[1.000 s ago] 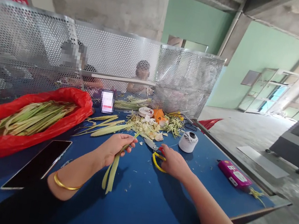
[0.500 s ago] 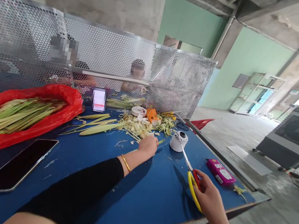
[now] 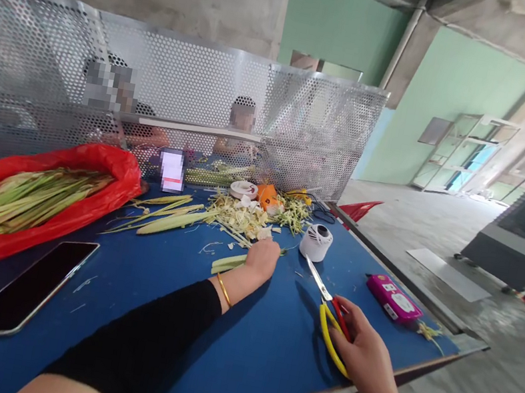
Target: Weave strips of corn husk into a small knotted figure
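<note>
My left hand is closed around a pale green strip of husk-like leaf, whose cut-looking end sticks out to the left of the fist. In my right hand is a pair of scissors with red and yellow handles, the blades together and angled up toward a white spool. Beyond the left fist lies a heap of pale trimmings. Longer leaf strips rest to its left on the blue table.
A red plastic bag full of leaf strips stands at the left, near a dark phone. A magenta case lies by the right edge. A tape roll sits before the perforated metal screen; people sit behind it.
The leaf strip now shows more plainly beside my left fist. My right hand and the scissors have shifted slightly left, with the blades lower against the spool. The view has turned a little.
</note>
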Demonstrator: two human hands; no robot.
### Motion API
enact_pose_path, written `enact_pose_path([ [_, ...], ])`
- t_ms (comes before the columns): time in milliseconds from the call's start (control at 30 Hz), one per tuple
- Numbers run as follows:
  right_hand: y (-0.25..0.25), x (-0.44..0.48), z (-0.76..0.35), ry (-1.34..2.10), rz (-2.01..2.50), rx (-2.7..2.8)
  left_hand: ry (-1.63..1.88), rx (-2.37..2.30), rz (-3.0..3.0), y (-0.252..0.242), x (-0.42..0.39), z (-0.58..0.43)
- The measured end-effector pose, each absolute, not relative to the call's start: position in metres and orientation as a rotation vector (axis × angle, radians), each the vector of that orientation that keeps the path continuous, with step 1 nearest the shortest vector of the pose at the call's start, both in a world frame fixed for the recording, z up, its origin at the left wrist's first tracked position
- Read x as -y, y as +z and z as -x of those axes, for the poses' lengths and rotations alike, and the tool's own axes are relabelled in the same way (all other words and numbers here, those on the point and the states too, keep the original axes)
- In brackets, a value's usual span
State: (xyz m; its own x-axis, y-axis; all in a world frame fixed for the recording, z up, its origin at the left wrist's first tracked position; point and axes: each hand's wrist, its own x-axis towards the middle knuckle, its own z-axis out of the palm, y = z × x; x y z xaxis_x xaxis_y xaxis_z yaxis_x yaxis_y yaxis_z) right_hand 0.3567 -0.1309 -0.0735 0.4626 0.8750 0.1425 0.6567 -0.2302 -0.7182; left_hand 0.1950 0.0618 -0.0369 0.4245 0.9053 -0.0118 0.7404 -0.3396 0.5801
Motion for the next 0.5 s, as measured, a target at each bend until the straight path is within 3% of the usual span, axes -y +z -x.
enact_pose_path([
  [267, -0.077, 0.126, -0.367, 0.449, 1.73, 1.246, 0.386, -1.37, -1.758, -0.03, -0.088, -0.181],
  [500, -0.038, 0.108, -0.36, 1.012, 1.603, 1.034, 0.476, -1.25, -1.404, -0.013, -0.087, -0.145],
])
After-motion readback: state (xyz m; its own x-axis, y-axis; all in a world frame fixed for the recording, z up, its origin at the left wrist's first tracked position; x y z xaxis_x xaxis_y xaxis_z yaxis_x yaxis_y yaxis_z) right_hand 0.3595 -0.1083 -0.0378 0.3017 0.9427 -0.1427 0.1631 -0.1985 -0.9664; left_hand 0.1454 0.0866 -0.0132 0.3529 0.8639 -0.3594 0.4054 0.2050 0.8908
